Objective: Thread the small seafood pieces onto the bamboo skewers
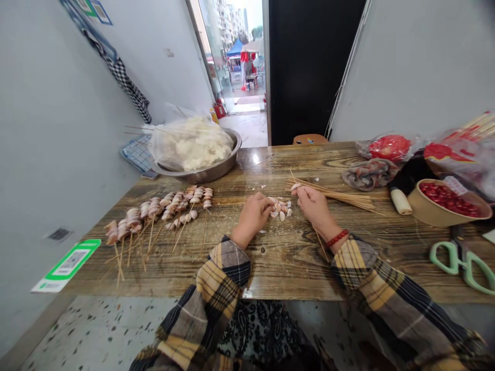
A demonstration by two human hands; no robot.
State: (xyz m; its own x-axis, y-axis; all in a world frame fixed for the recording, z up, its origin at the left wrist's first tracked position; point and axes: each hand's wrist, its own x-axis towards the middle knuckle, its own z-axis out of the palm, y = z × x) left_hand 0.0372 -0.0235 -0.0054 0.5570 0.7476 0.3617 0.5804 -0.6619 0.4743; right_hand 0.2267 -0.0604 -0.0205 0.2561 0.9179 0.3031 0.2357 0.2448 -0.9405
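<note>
A small pile of pinkish-white garlic cloves (pixel 281 208) lies on the wooden table between my hands. My left hand (pixel 255 214) reaches the pile's left edge with its fingertips pinched; whatever is between them is hidden. Closed around a thin bamboo skewer (pixel 322 246), my right hand (pixel 312 206) is just right of the pile. One clove (pixel 296 186) shows at that hand's fingertips, by the skewer's upper end. Behind it lies a bundle of bare bamboo skewers (pixel 348 196). Loaded skewers (pixel 133 219) with pale, pinkish pieces are laid in a row on the left.
A metal basin (pixel 216 169) with a plastic bag (pixel 193 141) of pale food stands at the back left. On the right are a bowl (pixel 436 211) of red pieces, green-handled scissors (pixel 460 263), a crumpled cloth (pixel 369 174) and plastic packages (pixel 460 149).
</note>
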